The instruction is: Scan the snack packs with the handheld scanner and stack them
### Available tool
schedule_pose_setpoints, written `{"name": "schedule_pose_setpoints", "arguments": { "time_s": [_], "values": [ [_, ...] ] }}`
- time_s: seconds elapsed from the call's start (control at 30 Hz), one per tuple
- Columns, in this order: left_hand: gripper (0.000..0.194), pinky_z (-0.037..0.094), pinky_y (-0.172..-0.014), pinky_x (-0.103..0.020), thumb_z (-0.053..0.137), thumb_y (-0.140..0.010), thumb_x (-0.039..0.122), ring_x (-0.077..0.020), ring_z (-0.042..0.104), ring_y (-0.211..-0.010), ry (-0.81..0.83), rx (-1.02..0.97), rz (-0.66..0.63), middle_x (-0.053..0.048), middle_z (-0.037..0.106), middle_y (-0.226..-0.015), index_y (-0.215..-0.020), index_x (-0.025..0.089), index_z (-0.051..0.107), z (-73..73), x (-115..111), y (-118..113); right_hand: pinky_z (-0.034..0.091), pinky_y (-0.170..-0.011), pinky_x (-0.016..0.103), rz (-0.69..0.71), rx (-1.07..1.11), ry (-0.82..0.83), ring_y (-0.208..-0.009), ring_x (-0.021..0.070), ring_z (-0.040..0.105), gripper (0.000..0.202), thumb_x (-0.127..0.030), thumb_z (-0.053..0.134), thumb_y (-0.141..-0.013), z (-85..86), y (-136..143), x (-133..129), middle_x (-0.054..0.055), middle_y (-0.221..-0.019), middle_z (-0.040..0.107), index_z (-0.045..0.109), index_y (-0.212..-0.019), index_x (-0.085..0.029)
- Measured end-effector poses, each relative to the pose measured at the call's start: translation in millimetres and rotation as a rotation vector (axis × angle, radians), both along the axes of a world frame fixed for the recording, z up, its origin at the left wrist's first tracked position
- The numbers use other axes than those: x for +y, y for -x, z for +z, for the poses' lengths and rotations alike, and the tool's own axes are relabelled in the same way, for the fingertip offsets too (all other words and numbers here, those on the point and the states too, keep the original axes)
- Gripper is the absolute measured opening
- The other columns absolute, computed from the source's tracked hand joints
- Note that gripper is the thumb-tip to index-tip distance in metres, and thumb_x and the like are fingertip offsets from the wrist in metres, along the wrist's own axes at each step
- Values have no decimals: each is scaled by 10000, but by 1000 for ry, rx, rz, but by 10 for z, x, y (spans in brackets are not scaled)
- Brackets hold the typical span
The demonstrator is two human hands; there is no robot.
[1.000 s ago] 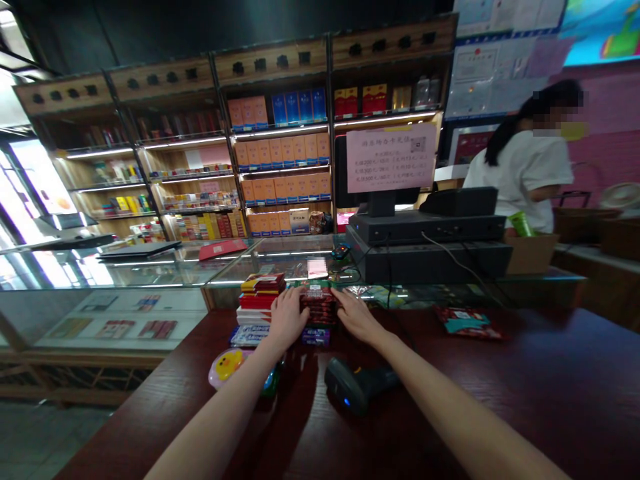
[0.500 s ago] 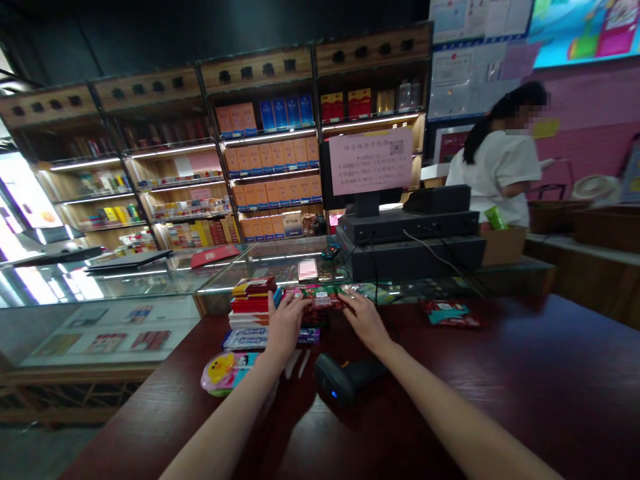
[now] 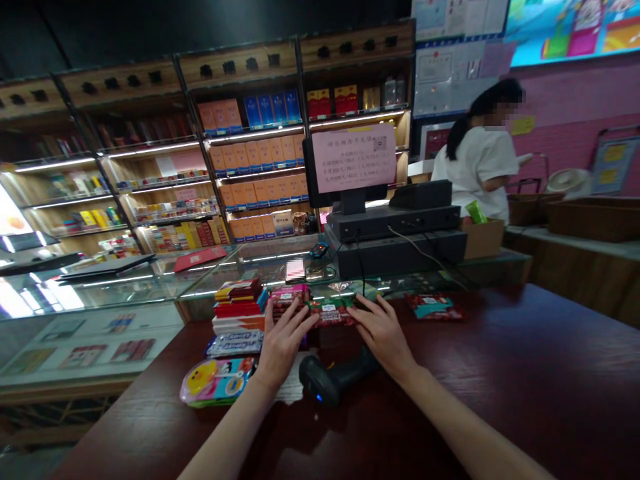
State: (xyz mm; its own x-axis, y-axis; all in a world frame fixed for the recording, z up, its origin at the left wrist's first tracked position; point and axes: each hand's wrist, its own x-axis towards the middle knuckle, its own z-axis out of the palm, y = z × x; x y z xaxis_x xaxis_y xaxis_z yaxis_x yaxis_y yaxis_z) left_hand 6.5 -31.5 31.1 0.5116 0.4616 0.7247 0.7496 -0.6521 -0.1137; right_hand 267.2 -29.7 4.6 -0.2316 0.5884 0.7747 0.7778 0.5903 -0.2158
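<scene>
A dark wooden counter [image 3: 465, 393] fills the lower frame; scanner [image 3: 323, 383] lower centre; beyond, left hand [image 3: 284, 340] and right hand [image 3: 386, 337], fingers spread, touch a red-green packet's [image 3: 331, 312] ends near mid-frame, seemingly steadying it; pink sign [image 3: 354, 160] behind.

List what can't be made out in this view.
Head view:
Scanner: handle's end hidden by the right hand.
Red-green packet: fine print too small, blurred.
Wall screen: cut off by the top and right edges.
Blue-white packs: right ends behind the left hand.
</scene>
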Motion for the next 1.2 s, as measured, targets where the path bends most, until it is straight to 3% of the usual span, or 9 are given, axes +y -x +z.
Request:
{"name": "schedule_pose_setpoints", "arguments": {
  "time_s": [0.3, 0.5, 0.6, 0.7, 0.87, 1.03, 1.2],
  "values": [
    [403, -14, -1236, -638, 421, -1008, 155, -241, 521, -1362, -47, -60, -2, -26, 686, -1304, -1325, 321, 607, -90, -27, -69, 206, -1190, 579, -35, -44, -87, -1257, 250, 600, 292, -208, 509, -1000, 135, -110, -127, 20, -1064, 788, 706, -1194, -304],
    [324, -10, -1244, -619, 464, -1008, 186, -197, 628, -1236, -7, -213, 26, 14, 761, -1133, -1203, 344, 669, -69, -29, -129, 312, -1129, 530, -29, 36, -132, -1032, 236, 645, 226, -257, 556, -980, 104, -129, -102, 6, -909, 770, 738, -1100, -316],
    [277, 55, -1258, -582, 498, -993, 192, -176, 665, -1150, 5, -336, 4, 26, 769, -1079, -1158, 326, 677, -71, -25, -164, 427, -1008, 471, -29, 110, -134, -935, 229, 631, 193, -321, 577, -973, 99, -103, -82, 30, -875, 719, 757, -1040, -301],
    [230, 103, -1258, -554, 554, -970, 252, -174, 678, -1081, 59, -459, 37, 1, 749, -1105, -1169, 291, 662, -96, -6, -203, 485, -889, 420, 2, 223, -74, -956, 237, 635, 224, -391, 571, -974, 62, -63, -39, 59, -975, 720, 757, -980, -267],
    [195, 173, -1244, -526, 561, -962, 286, -189, 646, -1107, 99, -555, 74, -22, 731, -1098, -1120, 261, 672, -102, 10, -258, 495, -944, 429, 2, 410, 59, -982, 255, 669, 355, -532, 536, -962, -59, 12, 38, 51, -912, 757, 755, -918, -257],
    [179, 151, -1237, -539, 558, -970, 285, -214, 588, -1186, 77, -505, 117, -2, 745, -1063, -1091, 284, 690, -76, 5, -281, 504, -884, 390, -59, 525, 119, -910, 252, 675, 420, -609, 568, -907, -14, 91, 19, 50, -854, 747, 742, -822, -236],
    [338, 63, -1250, -560, 562, -970, 331, -232, 521, -1288, 81, -347, 121, -18, 703, -1228, -1305, 302, 600, -47, 6, -265, 517, -717, 328, -56, 670, 251, -752, 228, 668, 426, -601, 595, -880, 87, 125, -29, 40, -759, 728, 739, -814, -206]
  ]
}}
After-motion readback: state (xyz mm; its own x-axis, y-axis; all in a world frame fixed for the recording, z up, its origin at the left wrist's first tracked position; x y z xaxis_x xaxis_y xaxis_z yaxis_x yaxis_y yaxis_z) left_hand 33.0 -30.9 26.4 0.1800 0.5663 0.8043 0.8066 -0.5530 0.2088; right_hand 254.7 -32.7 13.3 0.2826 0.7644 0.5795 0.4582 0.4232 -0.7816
